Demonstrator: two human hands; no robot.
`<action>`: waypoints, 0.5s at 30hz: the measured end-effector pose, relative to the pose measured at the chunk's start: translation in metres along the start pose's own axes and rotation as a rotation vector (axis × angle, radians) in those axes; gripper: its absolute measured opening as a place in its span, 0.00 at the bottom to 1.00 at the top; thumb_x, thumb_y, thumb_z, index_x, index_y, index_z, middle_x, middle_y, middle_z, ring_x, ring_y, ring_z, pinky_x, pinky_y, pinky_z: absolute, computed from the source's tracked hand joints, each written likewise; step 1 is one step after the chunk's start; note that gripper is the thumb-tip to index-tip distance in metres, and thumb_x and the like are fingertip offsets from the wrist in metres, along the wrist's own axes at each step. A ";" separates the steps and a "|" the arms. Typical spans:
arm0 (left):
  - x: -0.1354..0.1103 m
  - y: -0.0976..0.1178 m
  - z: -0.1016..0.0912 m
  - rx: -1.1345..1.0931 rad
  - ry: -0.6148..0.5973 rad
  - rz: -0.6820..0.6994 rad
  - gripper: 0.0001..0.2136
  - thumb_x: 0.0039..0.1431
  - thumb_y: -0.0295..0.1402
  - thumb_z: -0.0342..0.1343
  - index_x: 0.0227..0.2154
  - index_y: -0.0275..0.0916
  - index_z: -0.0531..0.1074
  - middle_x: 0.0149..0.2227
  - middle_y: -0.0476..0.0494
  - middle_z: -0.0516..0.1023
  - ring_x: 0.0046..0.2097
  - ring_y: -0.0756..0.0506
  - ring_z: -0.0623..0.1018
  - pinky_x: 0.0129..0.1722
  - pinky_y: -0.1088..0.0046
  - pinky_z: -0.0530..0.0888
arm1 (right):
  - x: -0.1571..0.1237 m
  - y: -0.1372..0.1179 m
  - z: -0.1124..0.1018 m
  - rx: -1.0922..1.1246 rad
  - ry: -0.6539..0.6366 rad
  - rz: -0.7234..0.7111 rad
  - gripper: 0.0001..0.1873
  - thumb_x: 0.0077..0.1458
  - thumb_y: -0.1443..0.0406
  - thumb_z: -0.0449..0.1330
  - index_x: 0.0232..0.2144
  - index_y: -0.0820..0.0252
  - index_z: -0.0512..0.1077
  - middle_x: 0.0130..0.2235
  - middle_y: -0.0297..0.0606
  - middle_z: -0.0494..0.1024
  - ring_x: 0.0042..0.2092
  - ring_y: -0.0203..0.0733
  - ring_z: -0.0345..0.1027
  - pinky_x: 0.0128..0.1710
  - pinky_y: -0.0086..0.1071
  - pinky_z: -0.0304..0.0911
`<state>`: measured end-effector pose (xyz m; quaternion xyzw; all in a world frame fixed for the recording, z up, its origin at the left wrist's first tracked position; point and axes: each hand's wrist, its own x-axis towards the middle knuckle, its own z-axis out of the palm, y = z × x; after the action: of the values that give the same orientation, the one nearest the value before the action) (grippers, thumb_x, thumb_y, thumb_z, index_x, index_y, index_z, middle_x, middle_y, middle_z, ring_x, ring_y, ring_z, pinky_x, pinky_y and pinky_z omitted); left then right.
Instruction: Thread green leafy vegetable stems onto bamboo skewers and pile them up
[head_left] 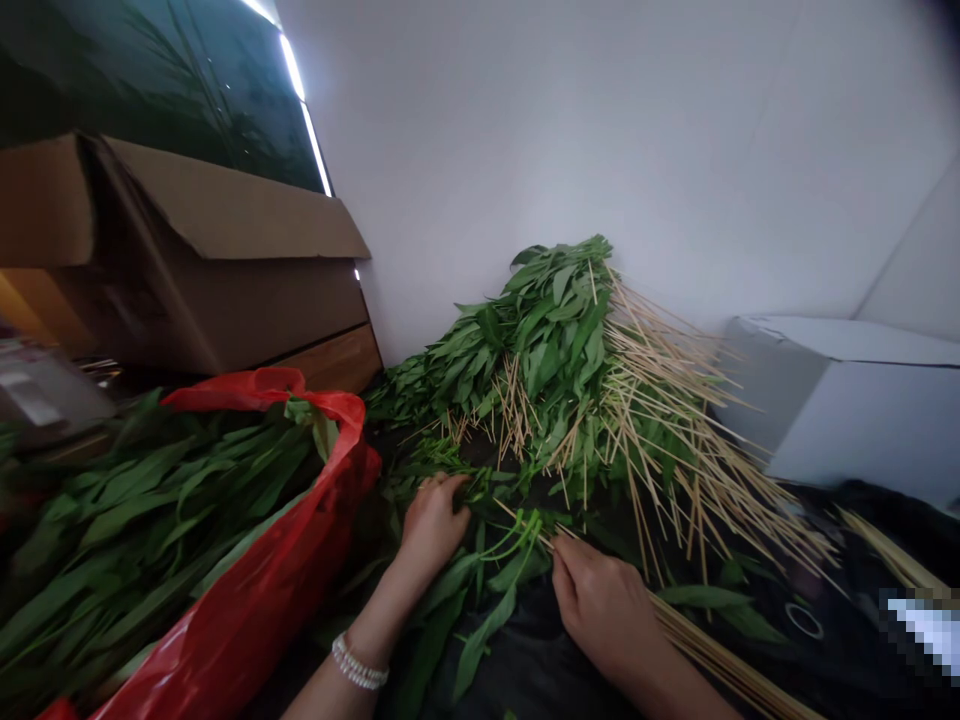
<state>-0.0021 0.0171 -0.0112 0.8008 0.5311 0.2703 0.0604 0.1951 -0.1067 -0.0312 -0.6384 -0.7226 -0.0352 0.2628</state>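
Observation:
My left hand [431, 520], a bead bracelet on its wrist, is closed over loose green leafy stems [487, 560] on the dark surface. My right hand [600, 600] is closed around a bamboo skewer [720, 655] that runs back under my forearm; its tip points into the same green stems. Just beyond both hands rises a heap of skewered greens [555, 350] leaning against the white wall, with many bare skewer ends [675, 440] fanning out to the right.
A red plastic bag [247, 600] full of long green leaves lies at the left. Behind it stands a cardboard box [202, 270]. A white box [847, 400] sits at the right, with more skewers [892, 560] near it.

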 end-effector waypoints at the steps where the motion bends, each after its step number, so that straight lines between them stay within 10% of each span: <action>1: 0.001 0.000 -0.003 -0.026 0.058 -0.012 0.15 0.50 0.26 0.52 0.41 0.41 0.76 0.39 0.41 0.77 0.44 0.41 0.74 0.45 0.66 0.68 | 0.000 0.000 0.000 0.001 0.002 0.003 0.11 0.59 0.70 0.45 0.31 0.56 0.66 0.30 0.33 0.75 0.32 0.38 0.71 0.30 0.30 0.53; 6: 0.006 0.000 -0.016 -0.304 0.269 -0.030 0.14 0.58 0.33 0.46 0.38 0.39 0.76 0.39 0.43 0.77 0.43 0.43 0.75 0.43 0.69 0.69 | 0.000 0.001 0.000 0.011 0.012 0.005 0.11 0.60 0.69 0.45 0.32 0.56 0.66 0.31 0.33 0.76 0.32 0.38 0.71 0.30 0.30 0.53; 15: 0.004 0.008 -0.018 -0.691 0.224 -0.145 0.19 0.59 0.41 0.49 0.50 0.39 0.68 0.41 0.41 0.79 0.41 0.42 0.77 0.41 0.66 0.72 | 0.000 0.003 0.004 0.018 0.035 0.000 0.10 0.59 0.69 0.45 0.29 0.56 0.64 0.29 0.32 0.75 0.31 0.37 0.70 0.29 0.30 0.51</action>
<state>-0.0036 0.0138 0.0090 0.6588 0.4671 0.5147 0.2877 0.1962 -0.1043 -0.0357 -0.6352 -0.7182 -0.0396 0.2812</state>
